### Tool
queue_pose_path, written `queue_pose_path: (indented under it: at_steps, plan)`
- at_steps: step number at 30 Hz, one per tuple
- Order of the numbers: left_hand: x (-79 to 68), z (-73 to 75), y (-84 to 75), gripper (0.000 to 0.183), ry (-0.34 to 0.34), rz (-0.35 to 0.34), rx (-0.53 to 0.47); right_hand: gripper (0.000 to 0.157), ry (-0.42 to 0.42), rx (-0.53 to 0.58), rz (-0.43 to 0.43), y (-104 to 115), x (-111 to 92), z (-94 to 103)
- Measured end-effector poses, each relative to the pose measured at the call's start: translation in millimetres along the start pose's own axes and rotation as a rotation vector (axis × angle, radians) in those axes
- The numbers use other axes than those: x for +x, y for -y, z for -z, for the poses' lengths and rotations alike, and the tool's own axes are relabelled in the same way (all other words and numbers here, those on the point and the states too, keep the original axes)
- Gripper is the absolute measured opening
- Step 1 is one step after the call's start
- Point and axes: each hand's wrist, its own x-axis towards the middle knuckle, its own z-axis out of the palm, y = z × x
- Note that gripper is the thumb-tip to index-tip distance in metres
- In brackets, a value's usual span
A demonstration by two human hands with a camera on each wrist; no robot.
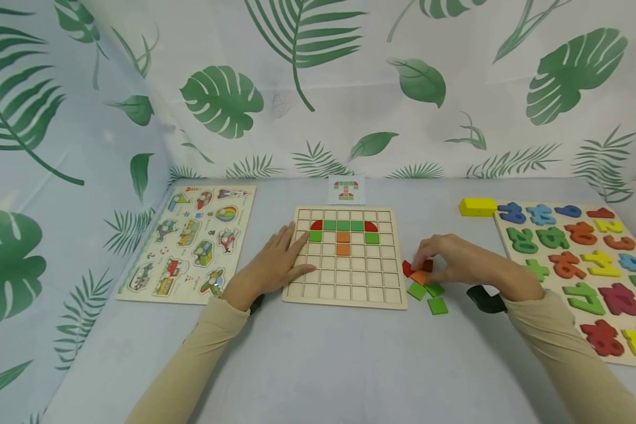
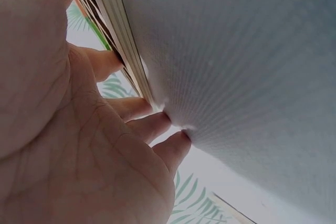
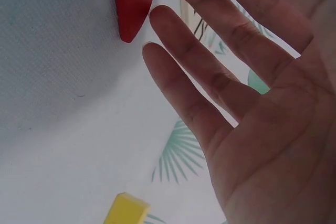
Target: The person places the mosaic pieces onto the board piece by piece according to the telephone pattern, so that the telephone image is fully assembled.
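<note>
A wooden grid board (image 1: 344, 291) lies in the middle of the table, with red, green and orange tiles in its upper cells. My left hand (image 1: 275, 262) rests at its left edge, fingers spread and thumb over the board. In the left wrist view, the fingertips (image 2: 178, 142) reach down beside the board's edge. To the board's right, my right hand (image 1: 450, 259) is over loose tiles, fingertips and thumb right at an orange tile (image 1: 418, 277); I cannot tell whether they pinch it. A red tile (image 3: 137, 6) lies near the fingers. Several green tiles (image 1: 437, 305) lie closer to me.
A pattern card (image 1: 346, 189) stands behind the board. On the left lies a picture puzzle (image 1: 191, 241); on the right, a number puzzle board (image 1: 553, 259). Near the latter's far corner sits a yellow block (image 1: 478, 206). Leaf-print cloth hangs behind the table.
</note>
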Motion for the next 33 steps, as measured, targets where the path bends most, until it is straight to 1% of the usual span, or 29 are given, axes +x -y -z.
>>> queue_pose_path:
  at_steps: [5,8,15,21,25,33]
  plan:
    - [0.3,-0.1,0.3,0.079,0.014,0.012,0.000,0.022,0.000,-0.027,0.016,1.8,1.6,0.1]
    - [0.3,0.1,0.5,0.079,0.010,0.012,0.003,0.023,0.004,-0.043,0.022,3.4,2.7,-0.1]
    - [1.0,-1.5,1.2,0.078,0.001,0.002,0.003,0.026,0.025,-0.034,-0.017,6.3,4.7,0.1]
    - [0.6,-1.5,0.2,0.078,-0.005,-0.003,-0.002,0.025,0.028,-0.041,-0.008,5.9,4.2,0.6]
    - [-0.4,-0.3,-0.4,0.078,-0.006,-0.001,-0.007,0.023,0.021,-0.039,-0.032,6.0,6.0,-0.1]
    - [-0.8,0.1,-0.6,0.078,-0.003,0.002,-0.010,0.023,0.039,-0.019,-0.063,5.7,7.2,0.0]
